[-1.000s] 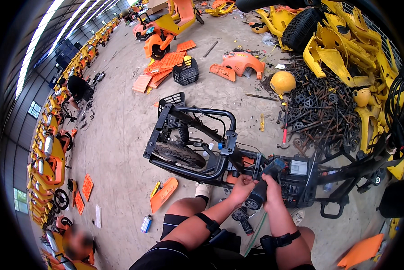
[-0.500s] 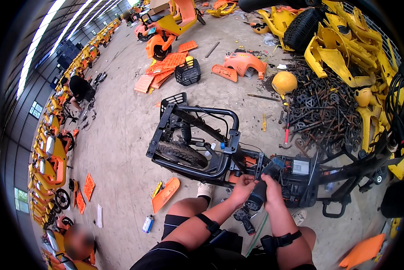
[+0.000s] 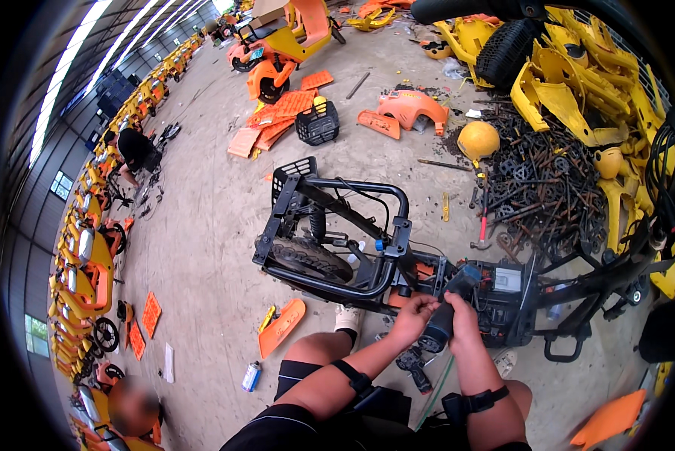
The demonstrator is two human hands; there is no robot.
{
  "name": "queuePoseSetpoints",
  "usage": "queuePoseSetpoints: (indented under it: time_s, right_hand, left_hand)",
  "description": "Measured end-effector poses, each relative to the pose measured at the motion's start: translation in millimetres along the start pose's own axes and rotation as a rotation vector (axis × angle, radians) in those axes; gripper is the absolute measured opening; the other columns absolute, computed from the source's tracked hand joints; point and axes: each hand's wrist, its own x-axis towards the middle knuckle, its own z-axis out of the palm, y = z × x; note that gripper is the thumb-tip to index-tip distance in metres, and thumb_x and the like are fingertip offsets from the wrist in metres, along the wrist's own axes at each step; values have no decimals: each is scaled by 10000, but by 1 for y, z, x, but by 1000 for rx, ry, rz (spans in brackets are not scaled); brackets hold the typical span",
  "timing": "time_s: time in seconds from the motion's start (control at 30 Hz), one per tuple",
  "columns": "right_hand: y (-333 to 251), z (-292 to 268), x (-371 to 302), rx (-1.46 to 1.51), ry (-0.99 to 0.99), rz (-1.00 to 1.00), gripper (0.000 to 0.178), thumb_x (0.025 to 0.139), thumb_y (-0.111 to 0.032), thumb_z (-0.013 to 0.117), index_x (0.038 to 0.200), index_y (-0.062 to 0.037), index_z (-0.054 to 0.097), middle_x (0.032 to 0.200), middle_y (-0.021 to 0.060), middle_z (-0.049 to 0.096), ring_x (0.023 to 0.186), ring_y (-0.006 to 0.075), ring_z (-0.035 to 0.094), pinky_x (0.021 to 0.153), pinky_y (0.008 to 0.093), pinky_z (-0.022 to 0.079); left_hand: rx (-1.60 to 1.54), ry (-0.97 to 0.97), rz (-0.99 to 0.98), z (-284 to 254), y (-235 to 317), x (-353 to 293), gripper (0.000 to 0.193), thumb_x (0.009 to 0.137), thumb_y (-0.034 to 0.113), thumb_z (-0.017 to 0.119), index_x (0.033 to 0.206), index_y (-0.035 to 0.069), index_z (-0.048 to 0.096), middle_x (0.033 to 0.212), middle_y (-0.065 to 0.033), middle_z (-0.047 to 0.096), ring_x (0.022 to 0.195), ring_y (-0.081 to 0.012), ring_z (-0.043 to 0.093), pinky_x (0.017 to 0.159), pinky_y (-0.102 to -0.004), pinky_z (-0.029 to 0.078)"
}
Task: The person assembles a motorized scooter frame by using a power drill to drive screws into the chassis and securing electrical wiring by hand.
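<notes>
A stripped scooter frame [image 3: 397, 248], black, lies across the floor before me with its rear wheel [image 3: 307, 259] to the left. Over its middle, my right hand [image 3: 464, 319] grips a dark cordless power tool [image 3: 439, 323] from the right side. The tool's head end points at the opened frame compartment. My left hand [image 3: 412, 319] is closed in a pinch beside the tool's left side; whatever its fingertips hold is hidden. Below the hands a second tool, a cordless drill [image 3: 412, 367], lies on the floor by a thin green line.
A hammer [image 3: 482, 225] lies beyond the frame, beside a heap of rusty metal parts [image 3: 548, 180]. Yellow body panels [image 3: 563, 83] are piled at far right. Orange panels [image 3: 281, 327] and a spray can [image 3: 251, 376] lie at left. Another person [image 3: 136, 150] crouches by rows of scooters.
The view has shifted slightly, so the scene sits a little further right and lower. Both hands stay at the power tool, with nothing visibly taken or let go.
</notes>
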Motion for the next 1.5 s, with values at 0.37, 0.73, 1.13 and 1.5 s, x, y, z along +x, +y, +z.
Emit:
queuePoseSetpoints:
  time_s: [0.37, 0.73, 1.13, 1.5]
  right_hand:
    - [-1, 7, -5, -27, 9, -14, 249, 883, -203, 656, 1032, -11, 601, 835, 114, 668, 726, 206, 658, 672, 313, 537]
    - [2, 3, 0, -97, 11, -40, 270, 872, -210, 660, 1055, -19, 605, 821, 93, 657, 708, 189, 649, 646, 310, 526]
    - [1, -23, 12, -28, 60, 59, 311, 868, -260, 657, 1061, -22, 609, 857, 102, 655, 731, 205, 651, 678, 327, 532]
    - [0, -24, 18, -61, 63, 45, 291, 875, -257, 647, 1056, -31, 615, 843, 117, 672, 708, 216, 663, 660, 332, 548]
  left_hand:
    - [8, -16, -27, -5, -1, 3, 229, 967, -14, 538, 1191, -45, 577, 1073, -87, 664, 1004, -140, 627, 928, -255, 484]
    - [-98, -12, -79, -2, -9, 8, 201, 950, -42, 529, 1147, -6, 552, 1028, -65, 641, 967, -133, 618, 881, -249, 487]
    - [-30, -52, -90, 12, -4, 7, 186, 952, -30, 533, 1134, 0, 552, 1010, -62, 624, 957, -135, 602, 880, -249, 475]
    - [-86, -61, -116, 12, -12, 11, 231, 939, -50, 515, 1164, 1, 532, 1028, -75, 609, 953, -148, 594, 877, -259, 477]
